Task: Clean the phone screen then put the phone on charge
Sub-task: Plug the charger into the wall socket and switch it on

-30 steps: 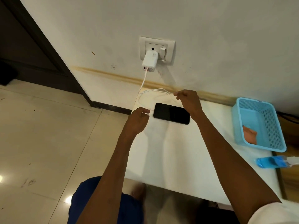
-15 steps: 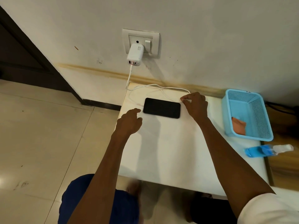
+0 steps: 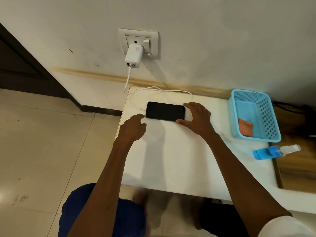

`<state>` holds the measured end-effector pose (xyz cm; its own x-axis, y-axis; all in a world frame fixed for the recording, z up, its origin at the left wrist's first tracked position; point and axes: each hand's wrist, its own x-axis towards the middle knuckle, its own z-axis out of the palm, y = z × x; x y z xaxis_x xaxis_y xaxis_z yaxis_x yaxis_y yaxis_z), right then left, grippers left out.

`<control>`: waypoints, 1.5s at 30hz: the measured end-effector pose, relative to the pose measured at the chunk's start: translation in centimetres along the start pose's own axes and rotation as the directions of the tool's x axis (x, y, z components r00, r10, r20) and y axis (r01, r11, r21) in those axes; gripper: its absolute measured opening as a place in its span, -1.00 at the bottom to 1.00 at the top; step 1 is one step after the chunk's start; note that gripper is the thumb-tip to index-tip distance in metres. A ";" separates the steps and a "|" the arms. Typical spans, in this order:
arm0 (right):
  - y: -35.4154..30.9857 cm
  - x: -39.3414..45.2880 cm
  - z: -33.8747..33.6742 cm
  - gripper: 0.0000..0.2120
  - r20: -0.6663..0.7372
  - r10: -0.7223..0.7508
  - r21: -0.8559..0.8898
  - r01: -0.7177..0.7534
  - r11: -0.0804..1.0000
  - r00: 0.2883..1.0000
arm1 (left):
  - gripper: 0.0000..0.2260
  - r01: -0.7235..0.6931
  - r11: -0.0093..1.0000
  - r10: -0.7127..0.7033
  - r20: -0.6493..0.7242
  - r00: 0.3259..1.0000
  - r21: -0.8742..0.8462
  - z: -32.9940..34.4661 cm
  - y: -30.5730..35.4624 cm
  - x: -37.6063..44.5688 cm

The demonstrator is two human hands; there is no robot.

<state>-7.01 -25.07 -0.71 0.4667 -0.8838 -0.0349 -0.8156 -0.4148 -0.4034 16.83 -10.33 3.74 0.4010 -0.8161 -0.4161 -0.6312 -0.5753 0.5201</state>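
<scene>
A black phone lies face up, screen dark, near the back of the white table. My right hand spans its right end, thumb on the near edge and fingers on the far edge. My left hand hovers just off the phone's left end, fingers loosely curled and holding nothing. A white charger sits in the wall socket. Its white cable drops to the table and loops behind the phone. The cable's loose end lies just left of the phone.
A blue plastic basket holding an orange cloth stands at the right of the table. A blue spray bottle lies in front of it. Tiled floor lies to the left, a wooden surface to the right.
My right hand let go of the cable and moved onto the phone's right end. The cable now lies loose on the table. My left hand stayed near the phone's left end.
</scene>
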 end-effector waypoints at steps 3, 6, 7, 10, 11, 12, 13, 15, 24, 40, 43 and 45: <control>0.0 0.3 -0.1 -0.19 0.019 -0.028 -0.060 0.029 0.998 0.999 | -0.60 -0.006 1.000 0.006 0.008 1.000 -0.006 0.0 0.0 0.0; 0.0 0.3 -0.1 -0.18 -0.007 -0.076 -0.137 0.074 0.988 0.997 | -0.59 -0.002 1.000 0.002 0.018 1.000 -0.007 0.0 0.0 0.1; 0.0 0.4 -0.1 -0.17 -0.024 -0.091 -0.151 0.086 0.985 0.996 | -0.59 -0.005 1.000 0.005 0.022 1.000 -0.006 0.0 0.0 0.1; -0.1 0.5 -0.4 -0.15 -0.038 -0.106 -0.184 0.097 0.978 0.994 | -0.60 -0.011 1.000 0.011 0.028 1.000 -0.010 0.0 0.1 0.1; -0.2 0.6 -0.5 -0.13 -0.035 -0.103 -0.197 0.095 0.976 0.994 | -0.60 -0.011 1.000 0.012 0.028 1.000 -0.012 0.0 0.1 0.0; -0.2 0.6 -0.6 -0.12 -0.030 -0.100 -0.209 0.091 0.974 0.995 | -0.60 -0.011 1.000 0.012 0.028 1.000 -0.014 0.0 0.1 0.0; -0.2 0.7 -0.6 -0.10 -0.023 -0.095 -0.217 0.088 0.972 0.995 | -0.60 -0.011 1.000 0.011 0.027 1.000 -0.016 -0.1 0.1 0.0; -0.3 0.9 -0.7 -0.08 -0.001 -0.082 -0.220 0.079 0.972 0.997 | -0.60 -0.009 1.000 0.010 0.032 0.999 -0.016 -0.1 0.2 -0.1; 0.1 0.5 -0.6 -0.11 -0.033 -0.142 -0.188 0.133 0.973 0.989 | -0.58 -0.018 0.999 0.019 0.055 0.998 -0.027 -0.2 0.2 -0.1; -2.1 -3.8 -3.2 -0.62 -0.236 0.247 0.771 0.026 0.636 0.940 | -0.70 -0.168 0.974 0.148 -0.129 0.980 -0.155 0.6 2.2 -0.3; -2.4 -6.1 -5.1 -0.75 -0.169 0.196 0.797 0.017 0.604 0.966 | -0.71 -0.221 0.960 0.196 -0.150 0.969 -0.173 1.2 3.5 -0.6; -1.9 -7.8 -6.0 -0.80 -0.084 0.151 0.768 -0.033 0.639 0.985 | -0.72 -0.250 0.950 0.225 -0.149 0.963 -0.187 1.6 4.6 -0.7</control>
<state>-11.08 -18.70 5.80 0.3073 -0.9514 -0.0187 -0.2742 -0.0697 -0.9591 12.57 -12.31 5.22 0.3432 -0.9232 -0.1728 -0.5763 -0.3522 0.7374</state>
